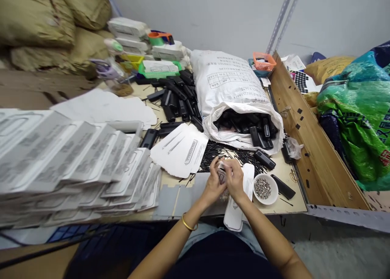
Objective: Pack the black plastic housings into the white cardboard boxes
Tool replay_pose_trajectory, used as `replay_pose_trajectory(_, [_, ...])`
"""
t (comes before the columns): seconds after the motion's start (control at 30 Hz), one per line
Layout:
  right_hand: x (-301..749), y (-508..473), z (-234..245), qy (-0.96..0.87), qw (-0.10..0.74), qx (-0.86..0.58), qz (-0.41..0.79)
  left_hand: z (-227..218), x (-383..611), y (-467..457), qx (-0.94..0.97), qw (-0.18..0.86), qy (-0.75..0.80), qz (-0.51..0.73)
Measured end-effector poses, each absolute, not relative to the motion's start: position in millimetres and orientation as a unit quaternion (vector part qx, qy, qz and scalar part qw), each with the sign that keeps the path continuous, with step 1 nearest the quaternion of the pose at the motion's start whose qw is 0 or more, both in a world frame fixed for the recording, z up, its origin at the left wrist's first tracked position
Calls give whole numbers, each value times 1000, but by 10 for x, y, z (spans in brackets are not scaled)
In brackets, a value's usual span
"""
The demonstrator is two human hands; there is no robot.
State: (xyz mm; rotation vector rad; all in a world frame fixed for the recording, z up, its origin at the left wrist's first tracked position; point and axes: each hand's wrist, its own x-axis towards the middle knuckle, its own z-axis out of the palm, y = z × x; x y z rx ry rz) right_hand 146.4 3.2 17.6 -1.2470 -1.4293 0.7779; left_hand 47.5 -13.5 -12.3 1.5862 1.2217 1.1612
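My left hand (215, 184) and my right hand (234, 182) are closed together near the table's front edge. Between them they grip a white printed carton (222, 175), seen nearly end-on; the fingers cover much of it. Under my right forearm, a flat white carton blank (234, 214) juts over the edge. Right of my hands stands a white bowl (273, 195) of small metal screws (262, 188). Thin black rods (213, 151) lie scattered just beyond my fingers.
Filled white cartons (88, 161) are stacked at left. More carton blanks (183, 151) lie beside black plastic cases (176, 94). A white woven sack (230, 79) spills similar cases. A wooden board (310, 136) walls off the right side, with a green bag (356, 128) past it.
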Motion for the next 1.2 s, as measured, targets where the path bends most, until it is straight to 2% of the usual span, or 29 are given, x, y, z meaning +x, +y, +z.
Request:
replay_pose_trajectory(0.1, [1416, -101, 156, -627, 529, -496, 284, -76, 492, -134, 586, 440, 496, 466])
replay_pose_trajectory(0.3, [1537, -104, 118, -618, 541, -509, 258, -50, 532, -164, 611, 436, 486, 448])
replay_pose_trajectory(0.4, [1529, -151, 1, -667, 552, -462, 194, -95, 563, -166, 619, 414, 483, 460])
replay_pose_trajectory(0.5, [1518, -219, -78, -675, 539, -460, 203, -96, 549, -160, 634, 387, 509, 435])
replay_pose_trajectory(0.6, [1599, -257, -44, -659, 499, -487, 283, -35, 344, -182, 645, 331, 583, 367])
replay_pose_trajectory(0.7, [1769, -264, 55, -612, 475, -528, 348, -43, -118, -253, 623, 220, 696, 280])
replay_pose_trajectory(0.87, [2055, -266, 129, -573, 444, -577, 376, -426, -870, -376, 596, 76, 777, 186])
replay_pose_trajectory(1.03, [2304, -292, 98, -597, 404, -599, 349, -710, -972, -354, 655, 43, 734, 174])
replay_pose_trajectory(1.2, [2473, -323, 97, -581, 387, -632, 337, -569, -759, 125, 659, 52, 736, 148])
